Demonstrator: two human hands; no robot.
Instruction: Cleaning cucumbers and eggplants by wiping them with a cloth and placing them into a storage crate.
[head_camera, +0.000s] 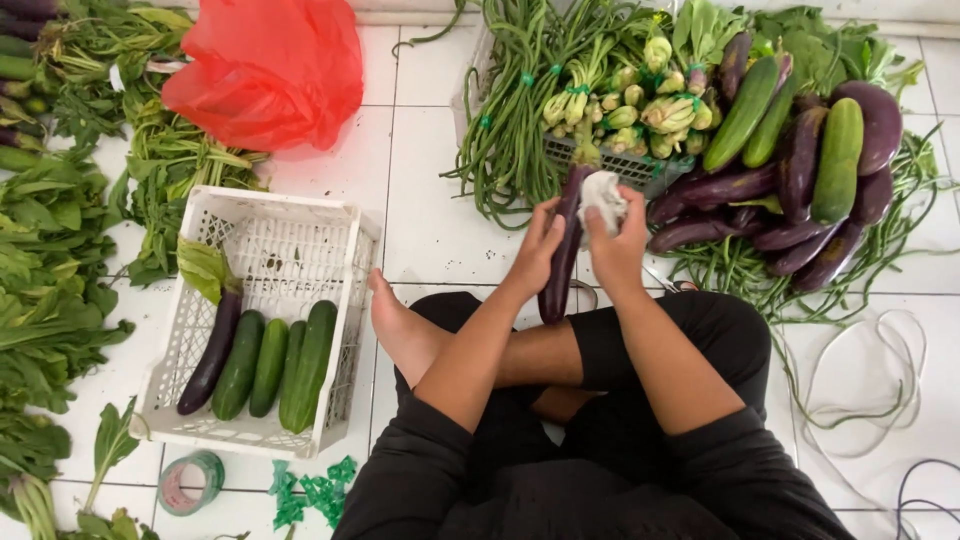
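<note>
— white crate (350, 300) is sitting at the left, carrying one eggplant and three cucumbers (272, 366). what's going on beside it?

— left hand (538, 252) is curling shut around a long purple eggplant (560, 268), holding it upright over the lap.

— and further right?

— right hand (617, 248) is closing on a white cloth (603, 194), pressing it against the eggplant's top. a vegetable pile (800, 150) is lying beyond.
</note>
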